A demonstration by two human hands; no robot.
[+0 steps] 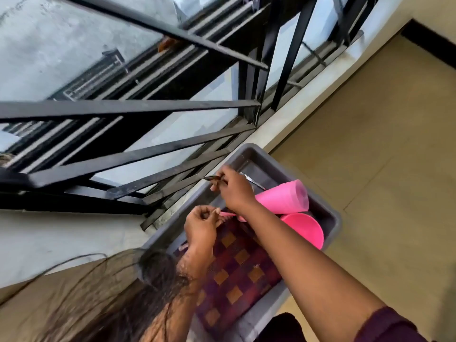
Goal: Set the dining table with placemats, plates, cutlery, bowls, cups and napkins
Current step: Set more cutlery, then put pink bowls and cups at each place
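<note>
A grey plastic tub (330,218) stands on the floor by the wall. Inside lie a purple-and-orange checked placemat (237,270), a pink cup (283,197) on its side and a second pink cup (304,229) beside it. My right hand (234,187) hovers over the tub's far end, pinching a dark-handled piece of cutlery (211,178); another metal piece (255,181) lies under it. My left hand (201,227) is closed on a thin pink item (228,214) above the placemat; what it is stays unclear.
A window with black metal bars (138,154) fills the upper left, its white sill (61,238) just beside the tub. Tan floor (382,144) spreads to the right. Long hair (111,299) hangs into view at the lower left.
</note>
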